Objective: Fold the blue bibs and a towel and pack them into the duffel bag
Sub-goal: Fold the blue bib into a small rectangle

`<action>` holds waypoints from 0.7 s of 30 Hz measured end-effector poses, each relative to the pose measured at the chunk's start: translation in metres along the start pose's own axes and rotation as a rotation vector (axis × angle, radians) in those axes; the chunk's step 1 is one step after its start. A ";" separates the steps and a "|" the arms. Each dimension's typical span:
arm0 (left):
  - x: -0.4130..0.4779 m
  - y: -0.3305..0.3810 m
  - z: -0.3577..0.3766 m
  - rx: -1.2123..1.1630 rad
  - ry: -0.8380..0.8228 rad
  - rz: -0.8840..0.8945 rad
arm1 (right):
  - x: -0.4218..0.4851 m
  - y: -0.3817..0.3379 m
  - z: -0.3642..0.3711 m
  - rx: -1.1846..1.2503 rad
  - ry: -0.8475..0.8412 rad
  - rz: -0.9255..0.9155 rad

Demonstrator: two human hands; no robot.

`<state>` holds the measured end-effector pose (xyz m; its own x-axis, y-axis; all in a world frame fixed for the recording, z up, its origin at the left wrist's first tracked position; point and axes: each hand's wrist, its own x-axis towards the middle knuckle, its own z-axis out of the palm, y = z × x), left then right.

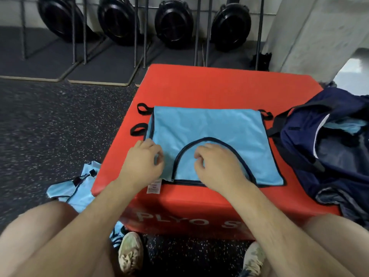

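Head camera looks steeply down, close above the box.

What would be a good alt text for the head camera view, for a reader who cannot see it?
A person's left hand and right hand pinch the near edge of a light blue bib with dark trim, spread flat on a red padded plyo box. An open navy duffel bag sits at the box's right, with more crumpled light blue bibs on the speckled floor at the left.

My arms: bare, no sleeves, no watch. My legs: bare at the knees. My feet: pale, scuffed laced trainers.
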<state>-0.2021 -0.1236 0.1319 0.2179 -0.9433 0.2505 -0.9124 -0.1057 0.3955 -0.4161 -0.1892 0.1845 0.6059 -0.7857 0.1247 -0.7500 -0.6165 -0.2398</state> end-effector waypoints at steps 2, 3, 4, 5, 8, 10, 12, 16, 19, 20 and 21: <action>-0.001 -0.012 0.005 0.107 0.041 -0.089 | 0.001 -0.023 0.016 0.145 -0.075 -0.096; -0.002 -0.016 0.006 0.098 0.030 -0.120 | 0.001 -0.032 0.024 0.147 -0.123 -0.129; -0.003 -0.019 0.007 0.062 0.015 -0.131 | 0.001 -0.039 0.032 0.122 -0.165 -0.163; -0.004 -0.021 0.007 0.019 -0.002 -0.140 | 0.001 -0.044 0.038 0.087 -0.203 -0.192; -0.005 -0.022 0.000 -0.057 -0.051 -0.197 | 0.006 -0.050 0.044 0.049 -0.233 -0.241; -0.004 -0.023 -0.005 -0.113 -0.064 -0.205 | 0.008 -0.052 0.041 0.045 -0.241 -0.264; -0.004 -0.023 -0.008 -0.146 -0.089 -0.224 | 0.007 -0.053 0.038 0.043 -0.298 -0.267; 0.010 -0.027 -0.014 -0.074 -0.043 -0.218 | 0.009 -0.058 0.037 0.080 -0.249 -0.265; 0.048 -0.042 -0.027 0.168 -0.048 -0.153 | 0.029 -0.063 0.038 0.086 -0.119 -0.282; 0.061 -0.048 -0.033 0.237 -0.104 -0.162 | 0.037 -0.064 0.039 0.050 -0.121 -0.289; 0.072 -0.053 -0.038 0.274 -0.168 -0.182 | 0.043 -0.063 0.042 0.016 -0.124 -0.296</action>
<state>-0.1247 -0.1738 0.1620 0.3461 -0.9373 0.0403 -0.9278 -0.3356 0.1629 -0.3316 -0.1824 0.1648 0.8254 -0.5598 0.0735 -0.5329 -0.8154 -0.2262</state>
